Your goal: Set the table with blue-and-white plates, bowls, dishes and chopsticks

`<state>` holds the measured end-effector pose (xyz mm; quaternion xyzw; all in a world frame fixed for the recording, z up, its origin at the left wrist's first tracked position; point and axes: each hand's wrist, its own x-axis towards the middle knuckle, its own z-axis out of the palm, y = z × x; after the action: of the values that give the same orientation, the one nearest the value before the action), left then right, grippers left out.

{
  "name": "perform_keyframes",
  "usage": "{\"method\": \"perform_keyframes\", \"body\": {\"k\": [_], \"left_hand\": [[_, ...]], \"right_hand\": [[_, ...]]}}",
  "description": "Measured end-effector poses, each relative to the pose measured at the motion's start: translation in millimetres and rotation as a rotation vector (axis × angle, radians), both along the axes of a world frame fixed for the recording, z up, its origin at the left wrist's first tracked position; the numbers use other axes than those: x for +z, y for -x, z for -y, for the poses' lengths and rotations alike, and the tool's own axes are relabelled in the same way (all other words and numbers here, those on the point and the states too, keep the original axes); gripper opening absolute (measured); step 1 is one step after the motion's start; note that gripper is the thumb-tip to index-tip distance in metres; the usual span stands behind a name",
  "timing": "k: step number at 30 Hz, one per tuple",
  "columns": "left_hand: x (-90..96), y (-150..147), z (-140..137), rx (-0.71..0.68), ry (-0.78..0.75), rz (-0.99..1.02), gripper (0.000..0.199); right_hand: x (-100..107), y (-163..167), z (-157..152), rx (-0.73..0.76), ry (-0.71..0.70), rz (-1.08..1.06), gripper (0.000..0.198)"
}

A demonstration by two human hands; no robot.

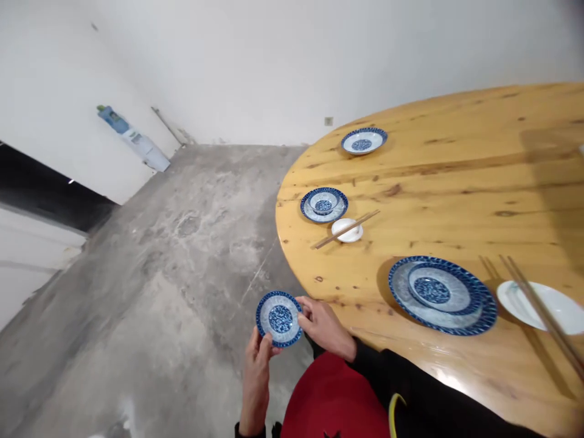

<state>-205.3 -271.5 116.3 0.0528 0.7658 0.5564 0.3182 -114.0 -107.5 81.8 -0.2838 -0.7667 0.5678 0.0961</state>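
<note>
Between my two hands is a small round dish (280, 319) with a dark blue patterned rim and a speckled blue centre. My left hand (258, 365) grips its lower left edge, thumb on top and fingers underneath. At the right edge, my right hand (323, 323) has its thumb over the rim and fingers behind it. The dish is held over the floor, just off the table's (347, 298) rounded end. Closest on the table is a blue-rimmed plate (483, 319) with a matching bowl (431, 289) on it.
Farther along the table are a plate and bowl (323, 204), a small white dish (347, 231) with chopsticks (328, 239) across it, and another plate (364, 141). At right, chopsticks (538, 304) cross a white dish (566, 307). A water dispenser (141, 147) stands by the wall.
</note>
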Motion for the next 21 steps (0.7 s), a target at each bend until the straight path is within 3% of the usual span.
{"method": "perform_keyframes", "body": {"k": [5,9,16,21], "left_hand": [[4.6,76,-8,-0.072,0.005,-0.026,0.043],[-0.9,133,-31,-0.13,-0.01,-0.001,0.044],[-5.0,267,-95,-0.4,-0.073,-0.04,0.052],[-3.9,374,-154,-0.596,-0.111,-0.096,0.051]], "right_hand": [[10,73,-11,0.025,-0.018,0.049,0.037],[5,119,-27,-0.04,-0.028,0.083,0.038],[-10,219,-56,-0.328,-0.048,0.017,0.039],[0,302,-84,-0.555,-0.078,-0.009,0.035]]}}
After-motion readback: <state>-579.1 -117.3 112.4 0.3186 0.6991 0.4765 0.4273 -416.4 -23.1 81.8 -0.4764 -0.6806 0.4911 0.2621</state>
